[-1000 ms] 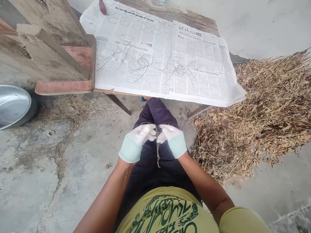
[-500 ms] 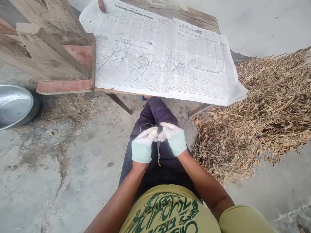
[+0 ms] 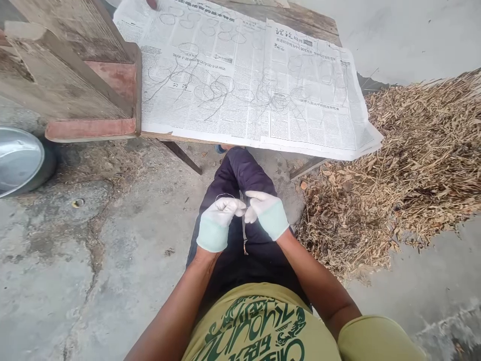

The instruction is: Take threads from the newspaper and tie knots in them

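My left hand (image 3: 220, 215), in a white glove with a pale green cuff, is closed in a pinch on a thin wire (image 3: 224, 194). The wire bows up in a small loop above the knuckles. Fingertip to fingertip with it, my right hand (image 3: 265, 210) wears the same kind of glove. Its forefinger stretches out to the left while its other fingers bend around the wire's short end, which is mostly hidden. Both hands are above my dark trousers. Several twisted wire loops (image 3: 216, 89) lie on newspaper sheets (image 3: 248, 123) in front of me.
The newspaper covers a wooden table (image 3: 315, 22). At left stand a wooden frame piece (image 3: 67, 65) with a reddish ledge and a metal basin (image 3: 22, 160) on the concrete floor. Dry stalks (image 3: 421, 165) are heaped at right. A dark red object (image 3: 152, 4) sits at the table's far edge.
My left hand has shifted slightly left and the wire loop above it shows smaller. My right hand has hardly moved. The view has tilted a little.
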A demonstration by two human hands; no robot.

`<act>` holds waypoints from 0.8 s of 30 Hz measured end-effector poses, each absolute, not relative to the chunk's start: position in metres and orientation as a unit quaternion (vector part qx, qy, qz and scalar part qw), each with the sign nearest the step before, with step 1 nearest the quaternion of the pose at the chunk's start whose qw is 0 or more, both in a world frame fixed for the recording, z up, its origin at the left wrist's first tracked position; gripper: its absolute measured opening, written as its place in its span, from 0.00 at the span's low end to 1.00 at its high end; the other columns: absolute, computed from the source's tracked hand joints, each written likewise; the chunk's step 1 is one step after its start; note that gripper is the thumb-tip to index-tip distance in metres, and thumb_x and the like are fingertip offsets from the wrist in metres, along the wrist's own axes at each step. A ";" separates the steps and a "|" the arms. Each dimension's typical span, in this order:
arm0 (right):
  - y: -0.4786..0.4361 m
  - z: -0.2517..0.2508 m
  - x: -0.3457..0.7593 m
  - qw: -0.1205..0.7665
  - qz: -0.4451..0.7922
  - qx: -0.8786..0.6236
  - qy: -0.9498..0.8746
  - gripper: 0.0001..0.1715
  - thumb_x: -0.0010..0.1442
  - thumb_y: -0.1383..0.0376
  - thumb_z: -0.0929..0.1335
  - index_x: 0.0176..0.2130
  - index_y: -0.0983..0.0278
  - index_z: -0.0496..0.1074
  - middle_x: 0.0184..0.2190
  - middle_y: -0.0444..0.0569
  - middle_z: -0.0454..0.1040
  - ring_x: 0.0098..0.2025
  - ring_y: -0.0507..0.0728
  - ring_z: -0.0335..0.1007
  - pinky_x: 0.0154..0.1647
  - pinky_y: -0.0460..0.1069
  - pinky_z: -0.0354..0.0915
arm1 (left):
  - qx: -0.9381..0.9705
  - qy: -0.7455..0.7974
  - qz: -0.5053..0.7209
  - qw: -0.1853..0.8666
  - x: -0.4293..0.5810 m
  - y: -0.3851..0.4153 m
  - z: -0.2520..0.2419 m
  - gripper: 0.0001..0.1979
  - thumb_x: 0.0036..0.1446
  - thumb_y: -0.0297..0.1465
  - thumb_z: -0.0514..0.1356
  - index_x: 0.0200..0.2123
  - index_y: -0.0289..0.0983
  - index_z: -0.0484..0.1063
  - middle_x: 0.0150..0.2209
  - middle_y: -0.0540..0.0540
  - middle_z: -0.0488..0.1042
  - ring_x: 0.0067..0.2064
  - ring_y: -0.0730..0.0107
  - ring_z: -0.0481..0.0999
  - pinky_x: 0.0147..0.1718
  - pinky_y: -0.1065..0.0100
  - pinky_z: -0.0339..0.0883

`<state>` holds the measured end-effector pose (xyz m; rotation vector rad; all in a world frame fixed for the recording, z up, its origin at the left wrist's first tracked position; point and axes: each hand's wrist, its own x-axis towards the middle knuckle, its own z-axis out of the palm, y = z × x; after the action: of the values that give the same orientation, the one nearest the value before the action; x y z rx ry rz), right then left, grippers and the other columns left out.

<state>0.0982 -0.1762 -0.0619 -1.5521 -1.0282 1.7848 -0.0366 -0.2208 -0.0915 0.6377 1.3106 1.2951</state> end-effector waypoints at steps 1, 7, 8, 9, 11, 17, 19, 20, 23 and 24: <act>-0.177 -0.064 0.099 0.270 0.653 -0.590 -0.391 0.23 0.62 0.68 0.66 0.55 0.70 0.76 0.17 0.42 0.75 0.19 0.52 0.74 0.21 0.44 0.69 | 0.277 0.555 0.544 0.565 -0.037 -0.221 -0.092 0.16 0.55 0.44 0.68 0.29 0.36 0.80 0.27 0.46 0.76 0.30 0.67 0.73 0.35 0.66 0.67; -0.178 -0.078 0.099 0.242 0.600 -0.630 -0.429 0.19 0.64 0.68 0.66 0.53 0.64 0.79 0.17 0.41 0.74 0.18 0.51 0.72 0.21 0.44 0.69 | 0.314 0.554 0.515 0.573 -0.041 -0.223 -0.099 0.15 0.56 0.42 0.67 0.28 0.36 0.79 0.27 0.46 0.77 0.30 0.66 0.74 0.35 0.65 0.67; -0.178 -0.079 0.099 0.243 0.601 -0.629 -0.430 0.19 0.65 0.67 0.66 0.53 0.64 0.79 0.18 0.41 0.74 0.18 0.51 0.72 0.21 0.44 0.69 | 0.319 0.555 0.510 0.575 -0.042 -0.224 -0.099 0.14 0.56 0.42 0.66 0.28 0.36 0.79 0.27 0.46 0.77 0.31 0.66 0.74 0.36 0.65 0.67; -0.178 -0.080 0.099 0.244 0.603 -0.626 -0.430 0.19 0.65 0.67 0.66 0.52 0.64 0.79 0.18 0.41 0.75 0.18 0.50 0.72 0.21 0.44 0.69 | 0.323 0.555 0.506 0.576 -0.043 -0.224 -0.099 0.14 0.57 0.41 0.66 0.27 0.36 0.78 0.27 0.46 0.77 0.31 0.66 0.75 0.36 0.65 0.68; -0.179 -0.082 0.101 0.242 0.604 -0.622 -0.436 0.18 0.66 0.67 0.65 0.52 0.64 0.79 0.19 0.41 0.74 0.19 0.50 0.72 0.22 0.44 0.69 | 0.331 0.560 0.497 0.575 -0.043 -0.224 -0.099 0.14 0.57 0.40 0.65 0.25 0.37 0.77 0.27 0.45 0.77 0.32 0.65 0.76 0.37 0.65 0.68; -0.177 -0.086 0.108 0.243 0.574 -0.594 -0.508 0.17 0.65 0.64 0.67 0.52 0.61 0.79 0.22 0.41 0.76 0.23 0.51 0.74 0.28 0.45 0.70 | 0.256 0.554 0.511 0.605 -0.042 -0.220 -0.095 0.16 0.50 0.44 0.70 0.27 0.35 0.79 0.29 0.43 0.79 0.30 0.67 0.76 0.35 0.65 0.70; -0.174 -0.081 0.111 0.246 0.576 -0.588 -0.512 0.20 0.66 0.60 0.68 0.54 0.63 0.77 0.25 0.43 0.78 0.24 0.50 0.74 0.30 0.45 0.70 | 0.191 0.529 0.546 0.621 -0.041 -0.218 -0.092 0.18 0.45 0.44 0.73 0.28 0.35 0.79 0.31 0.43 0.80 0.30 0.68 0.76 0.35 0.64 0.72; -0.173 -0.078 0.112 0.255 0.578 -0.586 -0.506 0.22 0.65 0.57 0.68 0.55 0.64 0.76 0.26 0.44 0.79 0.24 0.50 0.75 0.30 0.45 0.70 | 0.165 0.519 0.560 0.625 -0.040 -0.217 -0.090 0.18 0.45 0.44 0.74 0.28 0.34 0.79 0.32 0.43 0.80 0.30 0.68 0.77 0.36 0.64 0.72; -0.173 -0.069 0.112 0.300 0.596 -0.580 -0.467 0.24 0.65 0.52 0.68 0.51 0.67 0.76 0.30 0.49 0.81 0.27 0.52 0.77 0.29 0.45 0.70 | 0.129 0.507 0.583 0.621 -0.040 -0.214 -0.087 0.17 0.46 0.42 0.75 0.29 0.34 0.79 0.33 0.44 0.80 0.31 0.69 0.78 0.37 0.64 0.73; -0.175 -0.066 0.112 0.314 0.603 -0.577 -0.452 0.23 0.65 0.52 0.68 0.49 0.67 0.77 0.31 0.50 0.81 0.28 0.53 0.78 0.29 0.46 0.71 | 0.127 0.507 0.587 0.618 -0.039 -0.213 -0.087 0.17 0.46 0.42 0.75 0.29 0.34 0.79 0.33 0.44 0.80 0.31 0.70 0.78 0.37 0.65 0.73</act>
<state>0.1118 -0.1746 -0.0665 -1.5215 -1.1929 1.5904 -0.0393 -0.2135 -0.0867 0.2912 1.1657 1.3514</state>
